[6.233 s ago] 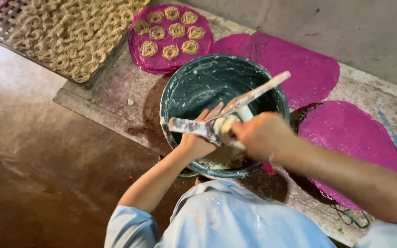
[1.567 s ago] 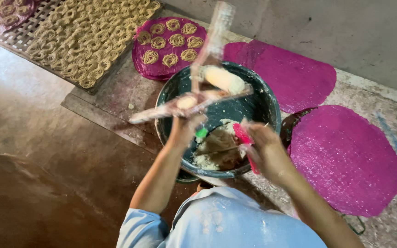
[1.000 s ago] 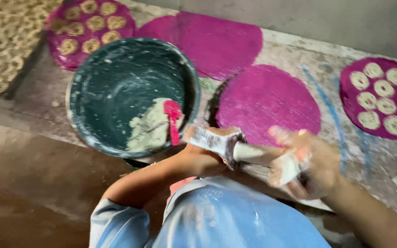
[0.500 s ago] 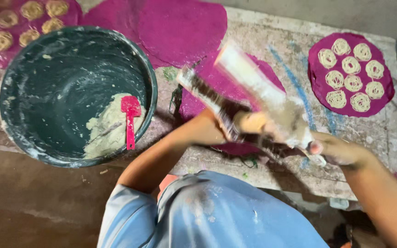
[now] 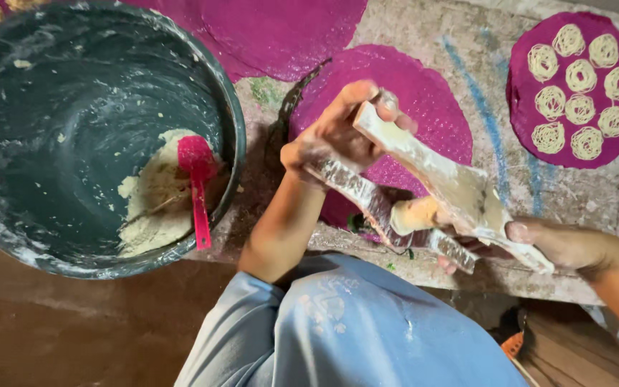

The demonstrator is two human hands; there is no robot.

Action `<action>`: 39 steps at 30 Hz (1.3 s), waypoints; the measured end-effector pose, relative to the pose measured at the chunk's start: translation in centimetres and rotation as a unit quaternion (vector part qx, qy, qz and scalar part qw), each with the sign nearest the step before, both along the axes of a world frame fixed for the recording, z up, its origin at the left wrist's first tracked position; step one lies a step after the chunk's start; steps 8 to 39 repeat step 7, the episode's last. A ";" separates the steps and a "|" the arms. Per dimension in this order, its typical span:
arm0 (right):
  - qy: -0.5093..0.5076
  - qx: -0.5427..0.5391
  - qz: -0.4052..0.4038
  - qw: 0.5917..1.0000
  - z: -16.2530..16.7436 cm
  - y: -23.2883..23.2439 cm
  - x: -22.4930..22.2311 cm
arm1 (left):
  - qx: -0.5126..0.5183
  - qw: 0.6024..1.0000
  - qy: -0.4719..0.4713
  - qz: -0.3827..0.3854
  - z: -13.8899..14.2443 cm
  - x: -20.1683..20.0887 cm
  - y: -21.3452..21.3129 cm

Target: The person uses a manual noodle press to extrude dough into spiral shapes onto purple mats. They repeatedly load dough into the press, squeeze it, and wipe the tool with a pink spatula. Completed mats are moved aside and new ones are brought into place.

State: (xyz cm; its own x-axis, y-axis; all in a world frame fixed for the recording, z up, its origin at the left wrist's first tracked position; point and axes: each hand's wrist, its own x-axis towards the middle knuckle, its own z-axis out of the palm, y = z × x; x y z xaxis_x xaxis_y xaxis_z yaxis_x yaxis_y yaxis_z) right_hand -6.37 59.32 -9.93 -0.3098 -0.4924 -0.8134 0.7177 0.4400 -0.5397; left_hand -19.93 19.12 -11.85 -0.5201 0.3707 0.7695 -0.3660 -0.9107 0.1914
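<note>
Dough-smeared, two-armed wooden press with a cream cylinder at its hinge (image 5: 424, 204): held above the front edge of the worktop, over a bare round magenta mat (image 5: 402, 115). Left hand (image 5: 334, 136): fingers curled tight around the upper ends of both arms. Right hand (image 5: 560, 244): closed on the lower end, thumb on top. Large dark green basin (image 5: 231, 122): well left of the hands, holding a lump of pale dough (image 5: 155, 197) with a red plastic spatula (image 5: 198, 183) lying on it. Second round magenta mat bearing seven pale dough coils (image 5: 574, 86): far right, apart from the press. Stained grey worktop with a blue streak (image 5: 496, 165): bare between the two mats. Brown floor (image 5: 73, 322): open below the basin. Light blue garment (image 5: 352, 330): the person's, beneath the press.
</note>
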 end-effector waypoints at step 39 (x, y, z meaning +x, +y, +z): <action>0.075 0.183 0.112 0.974 1.3 -3.7 -3.6 | 0.017 0.995 -0.098 0.025 -3.4 -1.5 0.1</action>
